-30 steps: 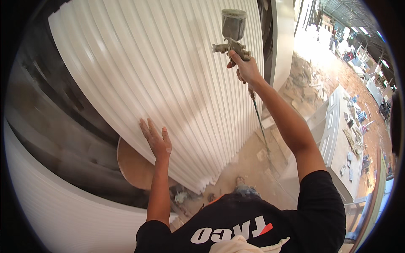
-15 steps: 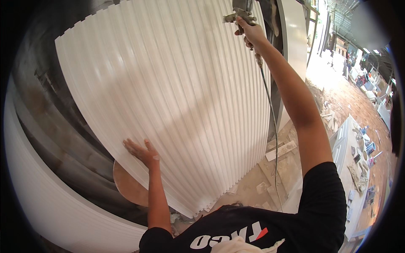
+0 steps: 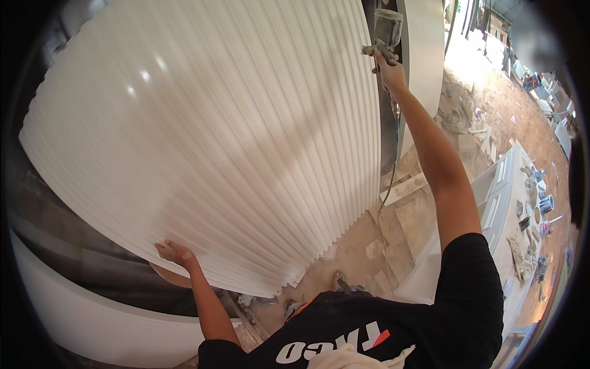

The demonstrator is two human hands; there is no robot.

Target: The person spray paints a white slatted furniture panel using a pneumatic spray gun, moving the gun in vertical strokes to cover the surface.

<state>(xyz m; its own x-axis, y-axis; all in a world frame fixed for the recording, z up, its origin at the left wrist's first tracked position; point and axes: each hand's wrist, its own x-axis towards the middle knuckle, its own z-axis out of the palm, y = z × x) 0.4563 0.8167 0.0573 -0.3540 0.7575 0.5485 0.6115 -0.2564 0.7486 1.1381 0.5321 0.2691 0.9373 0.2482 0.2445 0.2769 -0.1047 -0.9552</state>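
Observation:
A large white fluted panel [image 3: 246, 135] fills the middle of the view, leaning against a dark backing. Up at its right edge, my right hand [image 3: 393, 77] is wrapped round the handle of a spray gun [image 3: 383, 54]. A cup [image 3: 388, 27] sits on top of the gun, and a thin hose [image 3: 393, 157] hangs from below it. My left hand [image 3: 176, 253] is by the panel's lower left edge, thumb and fingers apart. It looks close to the ribbed face; whether it touches is unclear.
Another white ribbed panel [image 3: 98, 320] stands at lower left. Part of a brown rounded board [image 3: 173, 276] shows behind the main panel. Board scraps [image 3: 404, 188] lie on the floor. On the right are a white cabinet [image 3: 499, 184], cans [image 3: 546, 204] and rags [image 3: 520, 255].
My right hand and the spray gun now appear lower and farther right. My left hand has shifted down and left to the panel's edge. The view has turned, so the panel sits differently.

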